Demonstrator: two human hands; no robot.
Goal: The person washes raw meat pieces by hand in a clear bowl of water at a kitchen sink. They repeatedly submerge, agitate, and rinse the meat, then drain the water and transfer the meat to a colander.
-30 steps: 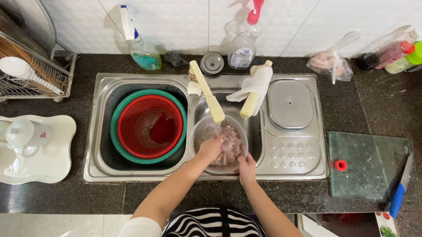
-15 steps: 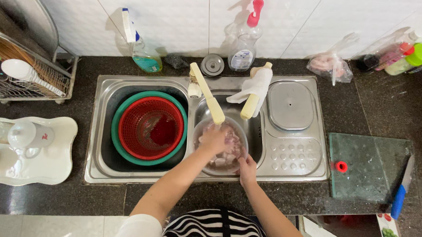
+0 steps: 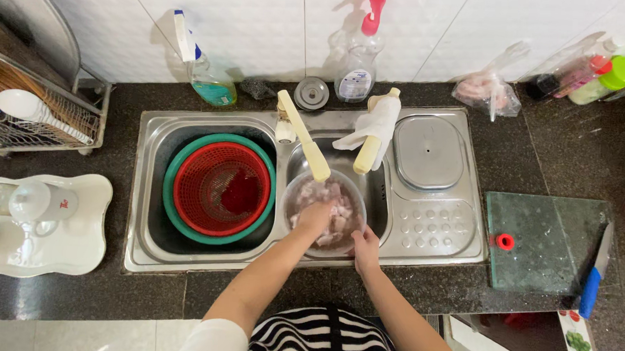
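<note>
Clear bowl (image 3: 325,214) of raw meat pieces (image 3: 335,211) sits in middle sink basin under faucet spout (image 3: 305,137). Left hand (image 3: 313,218) buried among the pieces, grip not discernible; right hand (image 3: 365,248) grasps bowl rim. Advisable: steady rim firmly, turn pieces gently, avoid spilling.

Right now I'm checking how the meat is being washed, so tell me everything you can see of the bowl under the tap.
The bowl is round and looks like clear glass or plastic. It sits upright in the middle sink basin, right below the cream tap spout. It holds pale pink meat pieces, apparently in cloudy water. The left hand reaches into it among the meat; the right hand grips its near rim.
</note>
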